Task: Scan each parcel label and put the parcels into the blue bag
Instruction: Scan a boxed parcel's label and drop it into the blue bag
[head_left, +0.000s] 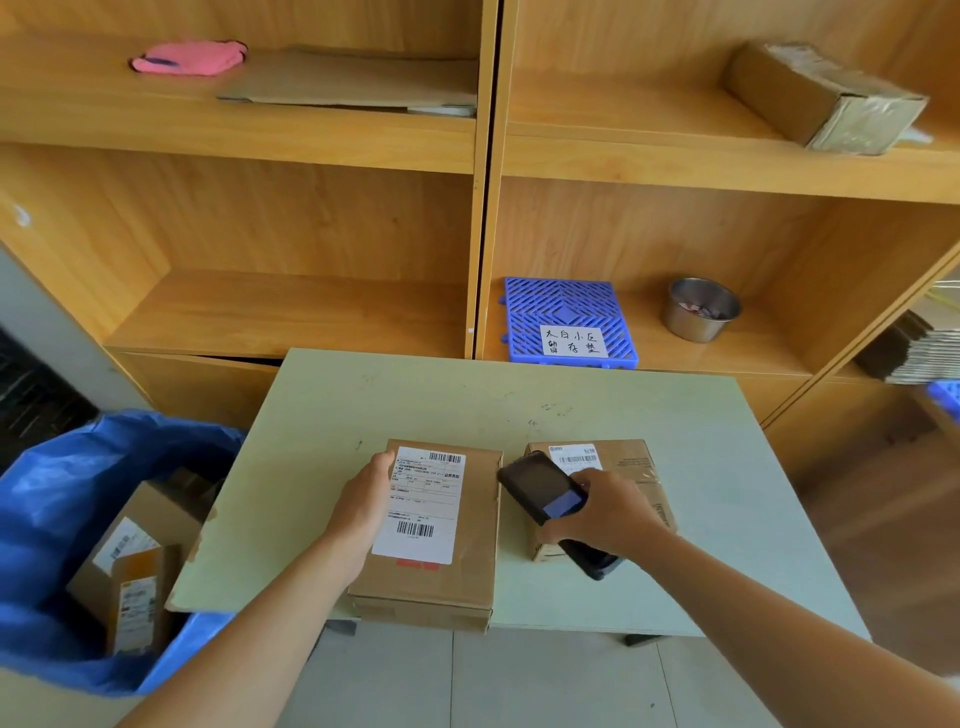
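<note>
I stand at a pale green table, my landmark here. Near its front edge lies a flat brown parcel, label up. My left hand rests along its left side, fingers curled round that edge as far as I can tell; the fingertips are hidden beneath. My right hand grips a black handheld scanner, its head tilted toward that parcel. Under this hand sits a second parcel, partly covered.

Left of the table, lower down, the blue bag gapes open with at least two boxes already inside. I judge two parcels remain to scan and bag. Label print is too small to read, and the bag's full contents are cut off.
</note>
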